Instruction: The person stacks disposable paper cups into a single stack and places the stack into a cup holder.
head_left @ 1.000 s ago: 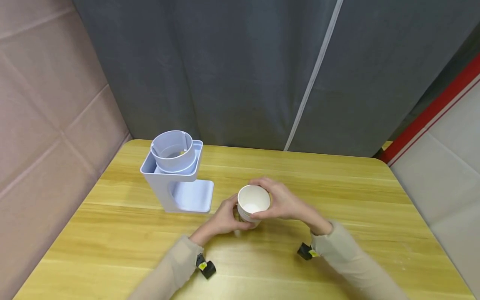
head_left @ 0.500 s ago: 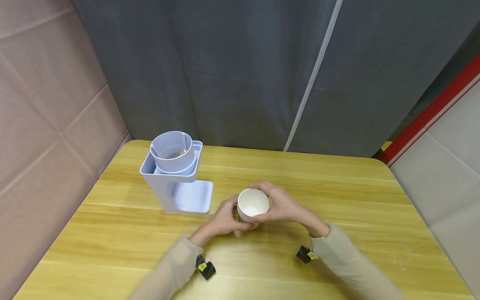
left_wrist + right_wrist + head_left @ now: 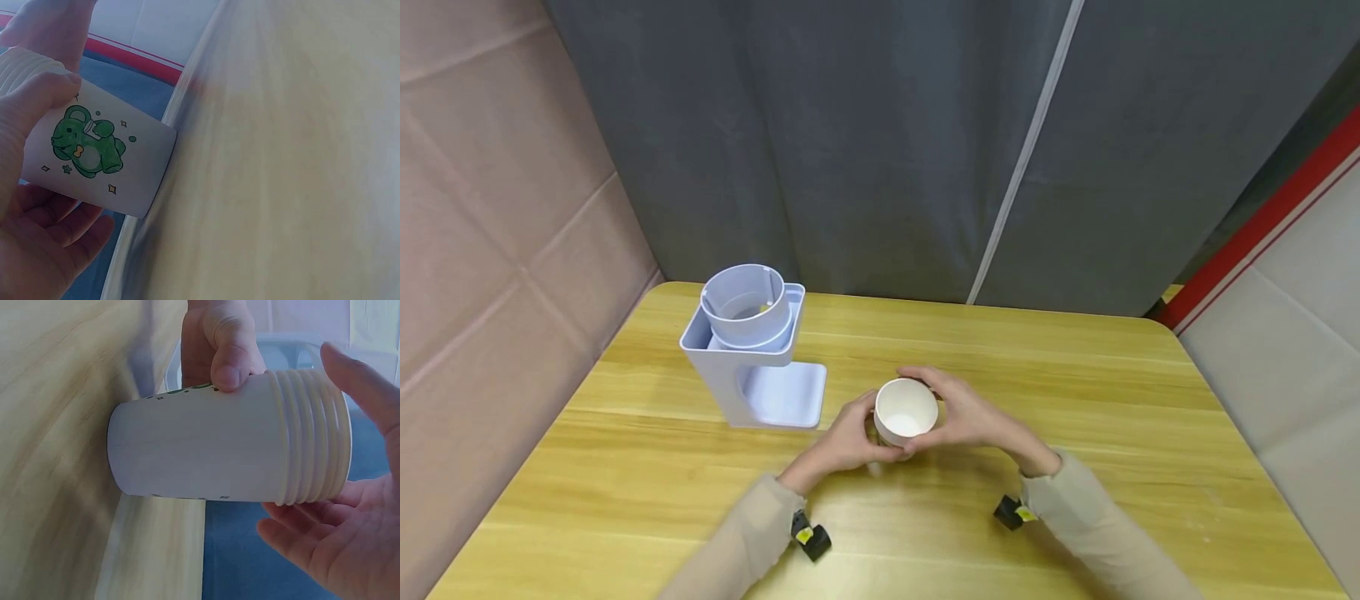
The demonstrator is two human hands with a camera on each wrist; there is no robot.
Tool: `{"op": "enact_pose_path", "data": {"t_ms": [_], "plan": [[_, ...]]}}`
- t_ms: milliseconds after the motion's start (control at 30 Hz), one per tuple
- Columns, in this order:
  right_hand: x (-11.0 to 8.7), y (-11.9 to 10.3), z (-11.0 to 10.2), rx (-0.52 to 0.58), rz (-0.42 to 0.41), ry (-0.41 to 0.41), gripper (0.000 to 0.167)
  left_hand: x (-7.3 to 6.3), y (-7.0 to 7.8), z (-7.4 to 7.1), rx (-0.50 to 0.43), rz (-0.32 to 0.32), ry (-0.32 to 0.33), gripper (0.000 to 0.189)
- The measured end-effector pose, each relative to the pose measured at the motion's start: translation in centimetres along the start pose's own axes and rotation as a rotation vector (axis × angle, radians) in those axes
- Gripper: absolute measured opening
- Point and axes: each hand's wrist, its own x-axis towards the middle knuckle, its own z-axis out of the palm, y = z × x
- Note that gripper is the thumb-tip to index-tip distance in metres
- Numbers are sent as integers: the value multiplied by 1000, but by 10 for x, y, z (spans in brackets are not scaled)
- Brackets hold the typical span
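Note:
A stack of white paper cups [image 3: 200, 444] stands upright on the wooden table, its several rolled rims nested close together. A green bear drawing [image 3: 89, 142] decorates the outer cup's side. From the left, my left hand [image 3: 850, 435] grips the stack, thumb laid on the cup wall below the rims. My right hand [image 3: 962, 414] curls around the top rims from the right, fingers behind and thumb in front. Looking down in the head view, the inside of the top cup [image 3: 906, 410] is visible, while the stack's lower part is hidden.
Left of the hands stands a light blue plastic stand [image 3: 718, 379] with a flat base plate [image 3: 786, 396] and a round tube [image 3: 748, 312] set in its top. A dark curtain [image 3: 865, 167] hangs behind the wooden table [image 3: 1000, 358].
My right hand and the top cup have come down slightly onto the stack, and the gap below the top rim has closed. My left hand stays in place.

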Motion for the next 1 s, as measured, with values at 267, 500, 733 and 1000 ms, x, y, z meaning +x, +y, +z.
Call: {"op": "enact_pose_path", "data": {"t_ms": [267, 500, 733, 1000], "plan": [[-6, 10, 4, 157, -2, 32, 85, 0, 0, 0, -7, 12, 6, 72], [-11, 17, 13, 236, 4, 94, 83, 1, 1, 0, 0, -7, 11, 71], [-11, 11, 18, 256, 27, 161, 80, 1, 3, 2, -35, -46, 31, 72], [-13, 22, 26, 302, -17, 229, 76, -1, 1, 3, 3, -33, 70, 71]]}}
